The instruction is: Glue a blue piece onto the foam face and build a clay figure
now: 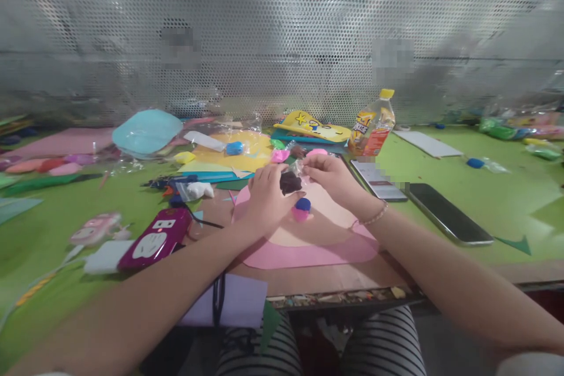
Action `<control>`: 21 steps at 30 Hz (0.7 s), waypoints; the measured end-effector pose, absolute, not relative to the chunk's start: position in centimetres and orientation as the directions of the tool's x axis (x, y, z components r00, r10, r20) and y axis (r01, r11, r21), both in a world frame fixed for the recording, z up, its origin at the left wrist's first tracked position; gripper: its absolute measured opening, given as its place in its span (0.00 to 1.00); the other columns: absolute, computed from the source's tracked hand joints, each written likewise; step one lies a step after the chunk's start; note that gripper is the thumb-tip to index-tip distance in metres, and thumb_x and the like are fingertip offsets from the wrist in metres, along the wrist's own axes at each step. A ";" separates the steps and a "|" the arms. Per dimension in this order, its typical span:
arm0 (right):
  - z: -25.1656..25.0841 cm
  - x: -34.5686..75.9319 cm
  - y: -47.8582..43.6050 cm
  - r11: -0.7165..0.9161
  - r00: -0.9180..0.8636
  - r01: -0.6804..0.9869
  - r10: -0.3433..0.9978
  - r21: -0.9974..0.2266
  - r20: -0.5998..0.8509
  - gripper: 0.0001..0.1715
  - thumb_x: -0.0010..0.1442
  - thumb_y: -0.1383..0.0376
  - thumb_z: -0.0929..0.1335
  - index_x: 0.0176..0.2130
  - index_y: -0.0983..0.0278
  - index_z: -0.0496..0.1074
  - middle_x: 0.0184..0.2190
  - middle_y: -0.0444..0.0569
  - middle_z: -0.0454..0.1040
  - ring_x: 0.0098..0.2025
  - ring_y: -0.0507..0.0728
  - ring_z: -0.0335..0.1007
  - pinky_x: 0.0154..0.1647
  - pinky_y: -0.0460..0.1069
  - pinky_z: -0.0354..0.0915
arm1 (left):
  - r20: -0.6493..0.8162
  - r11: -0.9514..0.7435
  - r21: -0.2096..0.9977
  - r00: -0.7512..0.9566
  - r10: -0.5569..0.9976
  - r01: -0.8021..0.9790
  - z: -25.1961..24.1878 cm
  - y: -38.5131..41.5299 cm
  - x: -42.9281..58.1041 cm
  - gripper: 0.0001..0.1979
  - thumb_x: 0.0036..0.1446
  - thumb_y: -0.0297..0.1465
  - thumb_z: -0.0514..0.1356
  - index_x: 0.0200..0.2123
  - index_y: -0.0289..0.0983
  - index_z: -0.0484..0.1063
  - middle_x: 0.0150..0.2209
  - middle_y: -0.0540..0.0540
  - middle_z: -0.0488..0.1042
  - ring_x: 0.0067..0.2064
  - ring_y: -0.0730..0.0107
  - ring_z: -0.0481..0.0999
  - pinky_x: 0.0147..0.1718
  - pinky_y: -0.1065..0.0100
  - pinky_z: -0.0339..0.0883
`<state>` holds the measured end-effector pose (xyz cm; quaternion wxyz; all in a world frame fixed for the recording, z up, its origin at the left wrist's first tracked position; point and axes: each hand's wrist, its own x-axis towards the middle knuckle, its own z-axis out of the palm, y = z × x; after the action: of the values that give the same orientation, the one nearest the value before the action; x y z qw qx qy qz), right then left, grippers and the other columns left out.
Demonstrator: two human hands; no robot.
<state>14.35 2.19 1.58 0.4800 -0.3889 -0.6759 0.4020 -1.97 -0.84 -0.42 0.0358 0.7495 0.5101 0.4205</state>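
My left hand [269,197] is closed round a dark brown lump [291,183] that looks like clay in a clear wrapper. The fingers of my right hand [325,173] pinch the wrapper's crinkled end [300,169] beside it. Below both hands lies a pink sheet [308,257] with a paler peach shape [337,220] on top. On that shape, just right of my left thumb, sits a small blue ball [302,205] touching a bright pink piece [301,215].
A bottle [373,126] stands behind my right hand, with two phones [381,180] [449,213] to its right. At left are a magenta device [156,239] and a light blue disc [147,131]. Yellow foam pieces [311,127] and coloured clay lie behind the hands.
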 end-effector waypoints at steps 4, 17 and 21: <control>1.8 14.5 1.4 0.384 -0.266 0.115 0.901 -0.916 0.344 0.07 0.52 0.66 0.67 0.34 0.64 0.72 0.29 0.44 0.73 0.30 0.49 0.66 0.32 0.45 0.62 | 0.658 -0.516 0.416 0.144 0.739 0.749 -0.4 -0.6 -2.2 0.12 0.51 0.33 0.60 0.39 0.40 0.64 0.42 0.43 0.70 0.47 0.58 0.67 0.46 0.58 0.56; 1.1 14.7 0.5 0.545 -0.392 0.142 0.798 -0.826 0.459 0.06 0.59 0.63 0.65 0.37 0.62 0.70 0.35 0.47 0.72 0.38 0.52 0.69 0.41 0.49 0.67 | 0.597 -0.529 0.550 0.138 0.790 0.646 -0.4 -1.2 -2.6 0.06 0.60 0.33 0.49 0.30 0.40 0.57 0.29 0.48 0.66 0.33 0.68 0.67 0.32 0.67 0.59; 1.1 15.1 1.0 0.538 -0.466 0.125 0.774 -0.833 0.430 0.07 0.60 0.66 0.63 0.37 0.63 0.69 0.35 0.47 0.72 0.39 0.52 0.69 0.42 0.49 0.66 | 0.574 -0.519 0.598 0.125 0.809 0.612 -0.4 -1.2 -2.5 0.05 0.60 0.32 0.49 0.31 0.40 0.57 0.29 0.49 0.66 0.31 0.70 0.67 0.31 0.68 0.58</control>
<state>15.09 0.97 1.08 0.4257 -0.2932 -0.7667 0.3808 -2.51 -1.21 -0.42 0.1082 0.7422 0.4786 0.4566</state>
